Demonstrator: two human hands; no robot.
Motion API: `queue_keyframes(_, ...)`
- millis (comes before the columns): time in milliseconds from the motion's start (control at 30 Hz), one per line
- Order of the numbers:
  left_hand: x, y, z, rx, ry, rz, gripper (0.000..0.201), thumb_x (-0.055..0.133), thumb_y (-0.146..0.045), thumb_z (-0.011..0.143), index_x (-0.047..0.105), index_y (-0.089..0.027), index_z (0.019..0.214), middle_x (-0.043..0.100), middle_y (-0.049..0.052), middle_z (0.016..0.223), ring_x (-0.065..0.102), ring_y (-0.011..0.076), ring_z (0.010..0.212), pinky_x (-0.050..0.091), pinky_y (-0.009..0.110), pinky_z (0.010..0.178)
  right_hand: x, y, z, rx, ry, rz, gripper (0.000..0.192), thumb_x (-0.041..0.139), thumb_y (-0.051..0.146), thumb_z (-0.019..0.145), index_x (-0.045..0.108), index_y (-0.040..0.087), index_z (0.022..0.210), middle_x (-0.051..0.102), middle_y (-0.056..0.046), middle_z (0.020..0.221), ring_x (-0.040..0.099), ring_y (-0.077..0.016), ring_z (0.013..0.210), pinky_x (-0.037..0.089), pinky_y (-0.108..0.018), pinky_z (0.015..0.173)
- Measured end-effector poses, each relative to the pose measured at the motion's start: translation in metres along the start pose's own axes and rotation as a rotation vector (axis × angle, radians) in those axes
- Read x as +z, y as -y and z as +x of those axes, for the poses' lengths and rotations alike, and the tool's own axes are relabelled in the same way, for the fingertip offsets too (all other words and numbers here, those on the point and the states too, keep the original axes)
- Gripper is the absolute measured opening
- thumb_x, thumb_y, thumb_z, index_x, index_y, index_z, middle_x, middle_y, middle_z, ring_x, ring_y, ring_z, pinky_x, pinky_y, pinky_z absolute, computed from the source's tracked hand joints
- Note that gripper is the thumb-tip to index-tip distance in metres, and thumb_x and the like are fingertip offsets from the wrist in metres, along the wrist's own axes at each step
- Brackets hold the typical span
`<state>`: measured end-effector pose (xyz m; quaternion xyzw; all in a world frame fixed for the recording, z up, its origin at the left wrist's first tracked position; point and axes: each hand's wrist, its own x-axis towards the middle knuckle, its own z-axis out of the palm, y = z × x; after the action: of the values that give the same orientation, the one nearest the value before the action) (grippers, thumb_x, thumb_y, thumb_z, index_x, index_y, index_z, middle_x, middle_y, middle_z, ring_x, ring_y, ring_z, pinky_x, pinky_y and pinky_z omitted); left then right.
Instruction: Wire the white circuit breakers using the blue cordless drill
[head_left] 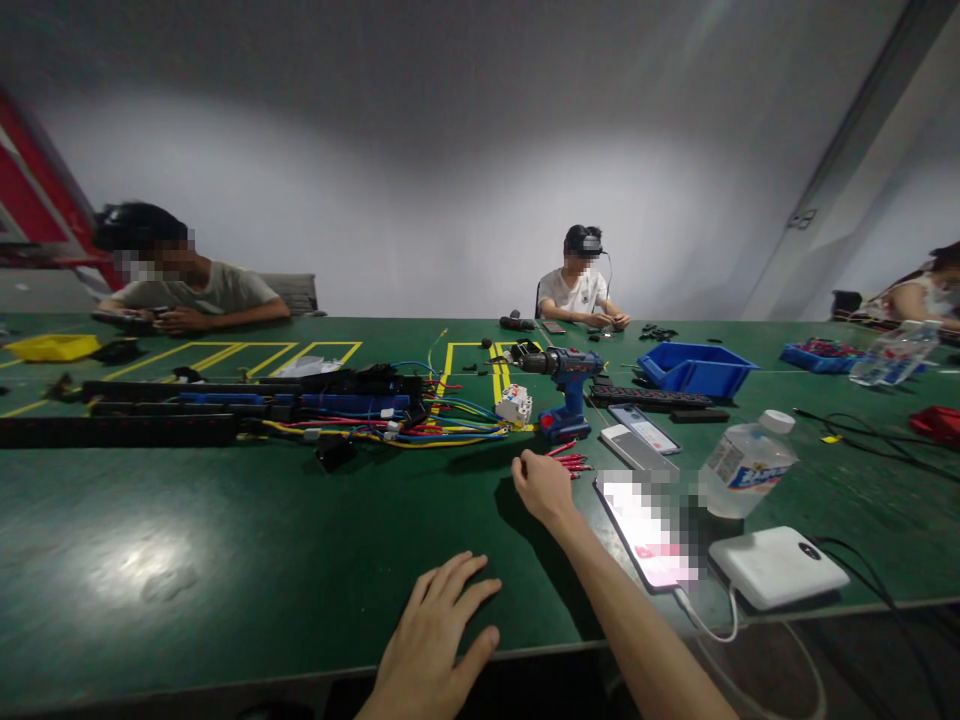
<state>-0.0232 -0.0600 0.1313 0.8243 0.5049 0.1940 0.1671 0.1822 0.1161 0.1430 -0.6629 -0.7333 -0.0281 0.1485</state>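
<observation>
My left hand is held low over the near edge of the green table, its fingers spread and holding nothing. Farther forward, my right hand has its fingers curled in, and whatever they hold, if anything, is hidden. Just beyond its knuckles lie several thin red pieces, too small to name surely. A blue and black cordless drill stands upright behind them. Left of the drill is a white connector block, where a bundle of coloured wires ends. Black bars lie farther left along the wires.
To my right are a lit phone, a white power bank, a plastic bottle and two more phones. Blue bins and a yellow tray sit farther back. Three people sit around the table.
</observation>
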Motion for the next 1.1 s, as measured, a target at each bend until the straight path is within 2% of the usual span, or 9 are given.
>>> queue_keyframes(100, 0.001, 0.000, 0.000, 0.002, -0.016, 0.003, 0.041, 0.054, -0.040, 0.097, 0.054, -0.041, 0.138, 0.047, -0.004, 0.153, 0.040, 0.0260, 0.143, 0.040, 0.050, 0.116, 0.010, 0.018, -0.002, -0.057, 0.015, -0.013, 0.027, 0.043, 0.035, 0.100, 0.065, 0.021, 0.094, 0.073, -0.006, 0.092, 0.067, -0.0193, 0.081, 0.034, -0.027, 0.066)
queue_keyframes(200, 0.002, 0.000, 0.001, 0.012, -0.027, 0.004, 0.041, 0.055, -0.041, 0.097, 0.055, -0.041, 0.138, 0.048, -0.004, 0.153, 0.041, 0.0259, 0.142, 0.041, 0.050, 0.115, 0.015, 0.021, -0.001, -0.077, 0.011, -0.031, 0.021, 0.048, 0.030, 0.097, 0.066, 0.020, 0.095, 0.073, -0.008, 0.093, 0.067, -0.0203, 0.083, 0.035, -0.028, 0.068)
queue_keyframes(400, 0.002, 0.002, 0.001, 0.020, -0.028, -0.005, 0.041, 0.054, -0.042, 0.097, 0.054, -0.042, 0.138, 0.048, -0.004, 0.153, 0.041, 0.0263, 0.143, 0.041, 0.051, 0.115, 0.018, 0.002, 0.008, -0.038, -0.040, -0.055, 0.024, 0.045, 0.029, 0.099, 0.066, 0.019, 0.092, 0.072, -0.008, 0.092, 0.063, -0.0185, 0.081, 0.033, -0.029, 0.071)
queue_keyframes(567, 0.002, 0.002, 0.000, 0.011, -0.029, -0.017, 0.042, 0.055, -0.042, 0.097, 0.053, -0.042, 0.139, 0.046, -0.005, 0.154, 0.040, 0.0261, 0.143, 0.040, 0.051, 0.116, 0.013, -0.019, 0.022, -0.077, -0.130, -0.091, 0.029, 0.041, 0.033, 0.102, 0.065, 0.018, 0.094, 0.069, -0.012, 0.102, 0.058, -0.0245, 0.099, 0.030, -0.036, 0.085)
queue_keyframes(700, 0.001, 0.001, 0.000, 0.003, -0.025, -0.026, 0.042, 0.056, -0.042, 0.097, 0.054, -0.043, 0.138, 0.046, -0.005, 0.154, 0.040, 0.0263, 0.143, 0.041, 0.051, 0.116, 0.010, -0.034, 0.032, -0.080, -0.193, -0.107, 0.032, 0.038, 0.035, 0.103, 0.065, 0.018, 0.095, 0.068, -0.013, 0.105, 0.054, -0.0257, 0.101, 0.028, -0.038, 0.085)
queue_keyframes(833, 0.000, 0.001, 0.000, 0.010, -0.035, -0.025, 0.042, 0.057, -0.042, 0.096, 0.055, -0.043, 0.138, 0.048, -0.005, 0.152, 0.041, 0.0263, 0.142, 0.042, 0.050, 0.115, 0.014, -0.041, 0.036, -0.077, -0.230, -0.110, 0.030, 0.040, 0.035, 0.103, 0.064, 0.019, 0.098, 0.067, -0.011, 0.105, 0.052, -0.0250, 0.100, 0.027, -0.038, 0.083)
queue_keyframes(967, 0.000, 0.000, 0.000, 0.010, -0.048, -0.017, 0.042, 0.058, -0.040, 0.095, 0.055, -0.043, 0.137, 0.049, -0.004, 0.152, 0.042, 0.0266, 0.141, 0.043, 0.051, 0.114, 0.020, -0.044, 0.037, -0.048, -0.261, -0.100, 0.021, 0.048, 0.032, 0.099, 0.062, 0.020, 0.111, 0.066, -0.010, 0.108, 0.052, -0.0254, 0.102, 0.027, -0.037, 0.083)
queue_keyframes(1100, 0.001, 0.001, 0.000, 0.007, -0.036, -0.021, 0.042, 0.057, -0.041, 0.096, 0.054, -0.043, 0.138, 0.047, -0.005, 0.153, 0.041, 0.0257, 0.142, 0.041, 0.051, 0.115, 0.021, -0.046, 0.037, -0.025, -0.276, -0.082, 0.024, 0.053, 0.031, 0.096, 0.060, 0.020, 0.117, 0.066, -0.011, 0.110, 0.052, -0.0262, 0.102, 0.027, -0.037, 0.084)
